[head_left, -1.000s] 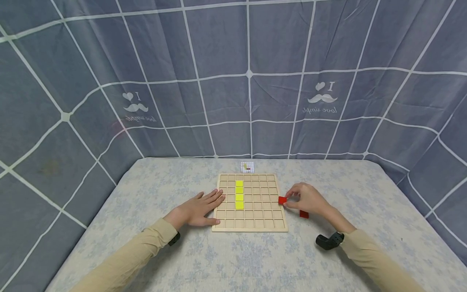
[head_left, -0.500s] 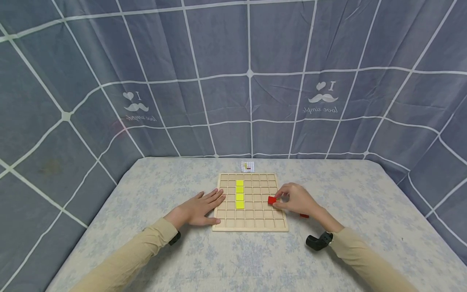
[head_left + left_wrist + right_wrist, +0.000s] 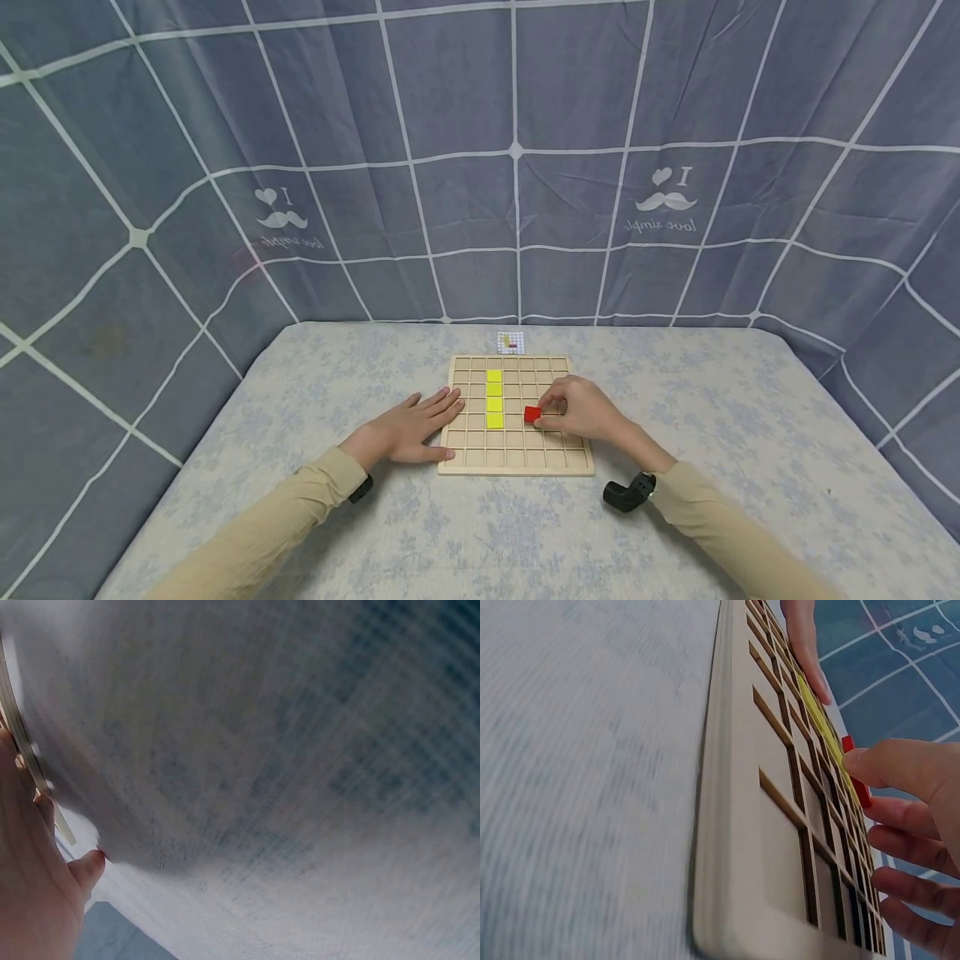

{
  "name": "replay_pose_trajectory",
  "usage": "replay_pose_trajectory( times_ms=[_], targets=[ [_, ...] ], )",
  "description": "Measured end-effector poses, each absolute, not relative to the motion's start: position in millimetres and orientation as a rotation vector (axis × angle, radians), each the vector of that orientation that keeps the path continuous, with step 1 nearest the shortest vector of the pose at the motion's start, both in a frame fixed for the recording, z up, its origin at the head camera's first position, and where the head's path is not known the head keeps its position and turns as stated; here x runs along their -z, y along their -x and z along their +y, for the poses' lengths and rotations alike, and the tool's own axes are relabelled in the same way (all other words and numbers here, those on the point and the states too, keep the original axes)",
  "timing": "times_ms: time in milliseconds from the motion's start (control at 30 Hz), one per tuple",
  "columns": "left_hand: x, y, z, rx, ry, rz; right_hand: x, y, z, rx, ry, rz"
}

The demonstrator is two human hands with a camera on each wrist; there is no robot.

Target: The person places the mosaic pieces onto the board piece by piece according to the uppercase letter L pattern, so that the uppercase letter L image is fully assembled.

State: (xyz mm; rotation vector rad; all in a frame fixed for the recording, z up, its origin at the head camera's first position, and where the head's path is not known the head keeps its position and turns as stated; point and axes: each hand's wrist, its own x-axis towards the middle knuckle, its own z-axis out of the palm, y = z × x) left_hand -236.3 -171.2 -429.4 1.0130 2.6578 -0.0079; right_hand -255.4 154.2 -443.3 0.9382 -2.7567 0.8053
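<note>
The wooden grid board (image 3: 517, 460) lies flat on the cloth-covered table. A column of yellow square tiles (image 3: 494, 400) sits in its left-centre cells. My left hand (image 3: 412, 429) rests flat with fingers spread over the board's left edge; part of that hand (image 3: 34, 862) also shows in the left wrist view. Between thumb and fingertips, my right hand (image 3: 583, 408) pinches a red tile (image 3: 532, 414) over the board, right of the yellow column. The right wrist view shows the red tile (image 3: 861, 780) held tilted above the grid. The red tile previously beside the board is hidden behind my right arm.
A small printed grid card (image 3: 511, 342) with yellow and red marks lies just beyond the board's far edge. A blue checked curtain (image 3: 450, 208) encloses the table's back and sides. A pale floral cloth (image 3: 465, 533) covers the tabletop.
My right hand has carried the red tile leftward from the board's right edge towards the yellow column. The other red tile has passed out of sight behind the arm. My left hand stays put.
</note>
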Motion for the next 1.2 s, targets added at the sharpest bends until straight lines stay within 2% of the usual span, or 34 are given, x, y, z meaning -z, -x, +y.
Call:
replay_pose_trajectory(
  times_ms=[433, 1200],
  targets=[
    [430.5, 236.6, -170.2, 0.019, -1.004, 2.656, 444.5, 255.9, 128.7, -0.781, -0.989, -2.796],
    [431.2, 237.1, -170.5, 0.031, -1.002, 2.661, 443.8, 255.1, 124.6, -0.805, -0.968, -2.841]
  ],
)
